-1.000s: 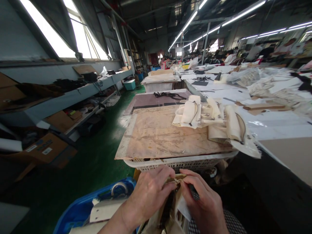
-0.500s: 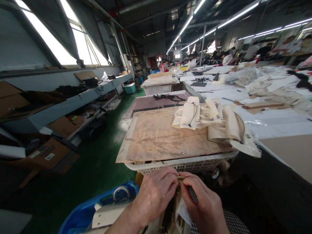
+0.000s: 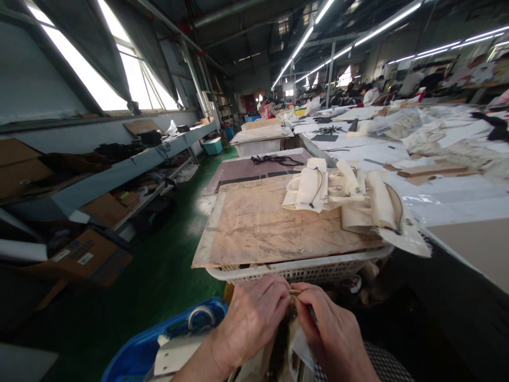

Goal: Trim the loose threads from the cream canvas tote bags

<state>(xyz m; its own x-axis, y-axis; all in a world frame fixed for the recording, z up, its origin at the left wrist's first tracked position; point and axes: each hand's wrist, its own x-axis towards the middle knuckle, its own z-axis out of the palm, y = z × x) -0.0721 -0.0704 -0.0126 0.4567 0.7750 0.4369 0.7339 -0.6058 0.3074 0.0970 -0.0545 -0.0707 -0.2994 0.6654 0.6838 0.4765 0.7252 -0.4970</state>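
Low in the view, my left hand (image 3: 254,318) and my right hand (image 3: 328,323) pinch a thin cream strip (image 3: 294,292) between them, fingertips close together. Cream fabric (image 3: 294,339) hangs from it, mostly hidden behind my hands and wrists. Left of my left forearm, a blue tub (image 3: 131,350) holds cream pieces (image 3: 178,353) with a curved handle. In front of my hands, a worn tan board (image 3: 254,228) lies across a white plastic basket (image 3: 318,271). Several cream sewn pieces (image 3: 312,185) rest on its right part.
A long table (image 3: 437,207) with papers, plastic and cloth runs along the right. Beyond the tan board lies a dark panel (image 3: 238,168) with black straps. At left, a cardboard box (image 3: 87,257) stands under a shelf (image 3: 99,178). People work far back.
The view has shifted slightly, so the surroundings sit a little further right. Both hands keep their pinch on the cream strip, with only a small shift of the fabric below.
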